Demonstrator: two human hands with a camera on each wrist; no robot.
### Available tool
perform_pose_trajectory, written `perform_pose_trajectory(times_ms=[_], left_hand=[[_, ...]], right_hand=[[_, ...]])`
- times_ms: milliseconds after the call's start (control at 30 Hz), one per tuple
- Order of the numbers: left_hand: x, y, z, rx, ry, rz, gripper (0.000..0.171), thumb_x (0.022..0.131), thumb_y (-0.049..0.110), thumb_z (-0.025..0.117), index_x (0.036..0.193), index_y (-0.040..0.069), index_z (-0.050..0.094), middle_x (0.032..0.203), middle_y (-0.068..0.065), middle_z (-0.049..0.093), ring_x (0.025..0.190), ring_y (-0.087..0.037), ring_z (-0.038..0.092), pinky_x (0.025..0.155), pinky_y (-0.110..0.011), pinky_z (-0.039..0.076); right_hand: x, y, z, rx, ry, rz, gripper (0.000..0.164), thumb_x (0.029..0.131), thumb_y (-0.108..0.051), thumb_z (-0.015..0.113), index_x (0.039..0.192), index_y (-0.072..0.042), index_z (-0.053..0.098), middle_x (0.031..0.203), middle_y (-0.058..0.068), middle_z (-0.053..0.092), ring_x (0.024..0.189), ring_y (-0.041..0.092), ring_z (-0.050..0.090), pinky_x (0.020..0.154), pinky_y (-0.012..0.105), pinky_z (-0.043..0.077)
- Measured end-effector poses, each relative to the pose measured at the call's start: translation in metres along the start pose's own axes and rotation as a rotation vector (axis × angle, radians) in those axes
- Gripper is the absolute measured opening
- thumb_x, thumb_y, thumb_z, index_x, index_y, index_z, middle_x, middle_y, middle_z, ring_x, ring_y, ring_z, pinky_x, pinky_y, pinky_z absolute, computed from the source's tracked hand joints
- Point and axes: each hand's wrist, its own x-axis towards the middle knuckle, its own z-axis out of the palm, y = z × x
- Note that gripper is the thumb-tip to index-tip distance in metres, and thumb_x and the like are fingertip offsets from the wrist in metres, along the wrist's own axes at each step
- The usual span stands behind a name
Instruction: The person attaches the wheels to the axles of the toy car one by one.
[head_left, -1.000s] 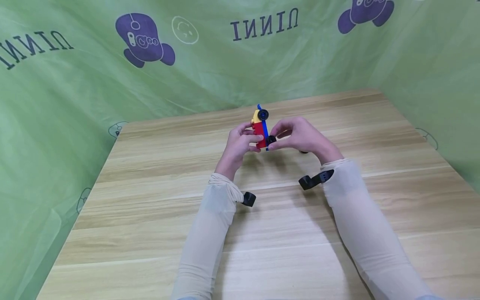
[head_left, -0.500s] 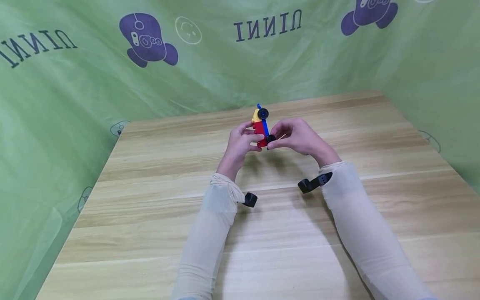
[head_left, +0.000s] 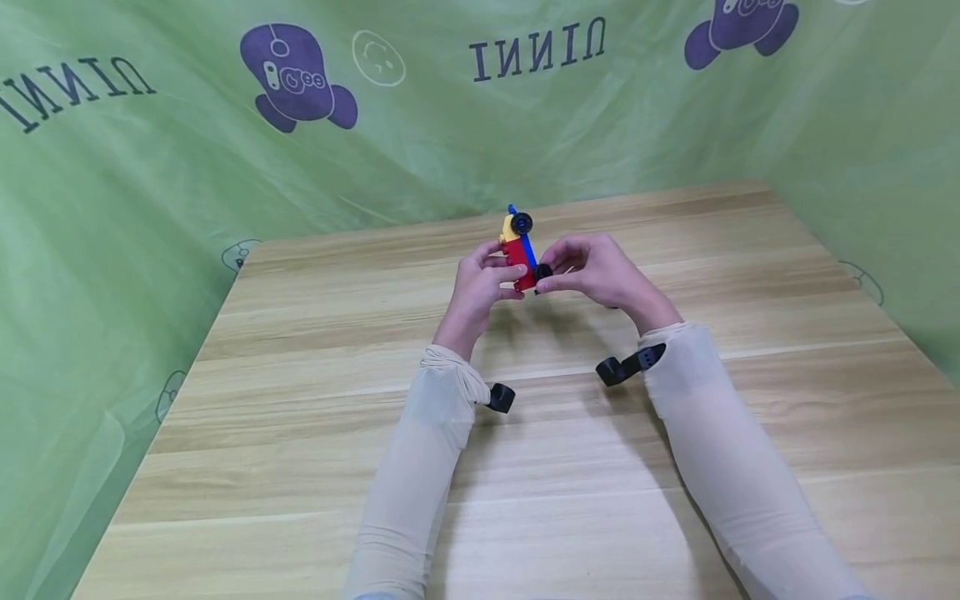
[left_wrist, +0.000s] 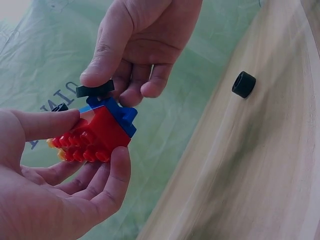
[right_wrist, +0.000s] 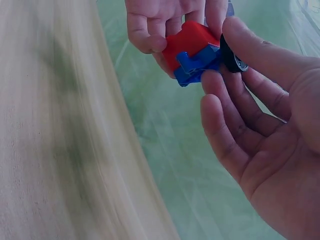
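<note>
My left hand [head_left: 478,285] grips a toy car of building blocks above the table, its fingers and thumb round the red block [left_wrist: 107,131]. A yellow block [head_left: 509,227] sits beside the red one, and a blue chassis [head_left: 528,251] runs along the car's right side. One black wheel [head_left: 521,223] is on the chassis at the far end. At the near end my right hand [head_left: 603,271] pinches another black wheel [right_wrist: 231,55], which is at the chassis's side, thumb on its outer face. The fingers partly cover this wheel.
A loose black wheel [left_wrist: 244,84] lies on the wooden table [head_left: 315,400], mostly hidden behind my right hand in the head view. A green printed cloth [head_left: 435,150] hangs behind and beside the table. Black wrist cameras [head_left: 501,398] stick out from both sleeves.
The toy car has tilted slightly, its far end leaning a little more to the left and up. Both hands keep their hold and have hardly moved.
</note>
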Motion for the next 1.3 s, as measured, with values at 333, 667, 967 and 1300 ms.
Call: perform_pose_trajectory(times_ms=[333, 667, 967, 1300], left_hand=[[0.0, -0.001, 0.001, 0.003, -0.012, -0.012, 0.055, 0.092, -0.004, 0.066, 0.143, 0.002, 0.05, 0.115, -0.014, 0.061, 0.09, -0.021, 0.065, 0.063, -0.026, 0.059], [0.0, 0.0, 0.003, 0.016, 0.005, 0.027, 0.044, 0.099, 0.011, 0.063, 0.14, 0.001, 0.052, 0.118, -0.016, 0.063, 0.083, -0.018, 0.065, 0.06, -0.026, 0.058], [-0.001, 0.0, 0.009, 0.044, 0.025, 0.032, 0.039, 0.101, 0.011, 0.061, 0.137, -0.001, 0.055, 0.108, -0.012, 0.062, 0.077, -0.017, 0.064, 0.055, -0.024, 0.056], [-0.005, 0.002, 0.012, 0.086, 0.026, 0.042, 0.041, 0.102, 0.014, 0.06, 0.141, 0.003, 0.054, 0.105, -0.009, 0.061, 0.083, -0.018, 0.064, 0.059, -0.024, 0.056]], right_hand=[[0.002, 0.003, 0.003, 0.09, -0.029, 0.051, 0.025, 0.088, -0.013, 0.079, 0.104, 0.003, 0.07, 0.09, 0.009, 0.072, 0.075, 0.019, 0.068, 0.069, 0.029, 0.059], [0.0, 0.0, 0.004, 0.076, -0.116, 0.026, 0.023, 0.094, -0.013, 0.07, 0.111, 0.003, 0.071, 0.09, 0.011, 0.072, 0.078, 0.026, 0.066, 0.072, 0.035, 0.057], [0.0, -0.006, 0.003, -0.037, -0.132, -0.015, 0.022, 0.097, -0.013, 0.068, 0.107, 0.006, 0.069, 0.086, 0.014, 0.068, 0.074, 0.018, 0.06, 0.065, 0.025, 0.05], [0.0, -0.006, 0.004, -0.014, -0.086, 0.006, 0.021, 0.095, -0.012, 0.07, 0.103, 0.007, 0.07, 0.078, 0.009, 0.066, 0.067, 0.011, 0.058, 0.06, 0.026, 0.049]])
